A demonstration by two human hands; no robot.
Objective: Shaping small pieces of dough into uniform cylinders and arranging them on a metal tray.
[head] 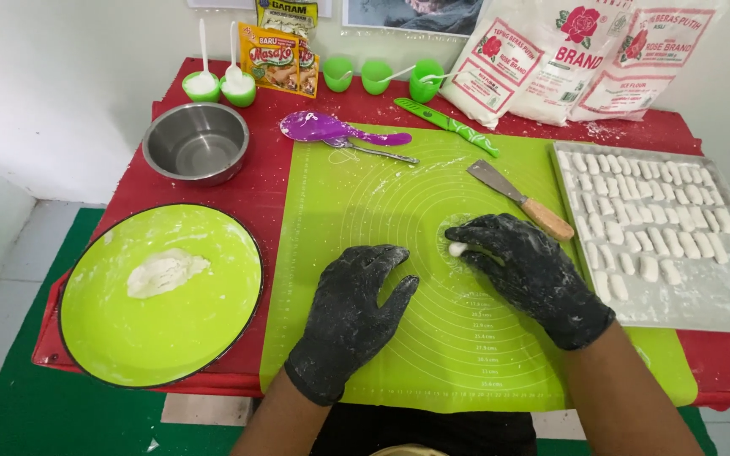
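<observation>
Right black-gloved hand point(534, 274) — fingertips pinched on small white dough piece point(457, 249) atop green silicone mat point(399, 211); piece lies at its left; left black-gloved hand point(352, 317) flat, fingers spread, empty, further off.

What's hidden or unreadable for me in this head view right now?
- Dough piece: only its white tip shows; the right hand covers the rest, so its size and shape are unclear.
- Under the left hand: the palm lies flat on the green mat; whether anything sits beneath it is hidden.
- Tray of dough pieces: its right corner is cut off by the frame edge.
- Green cups: contents too small to tell.
</observation>
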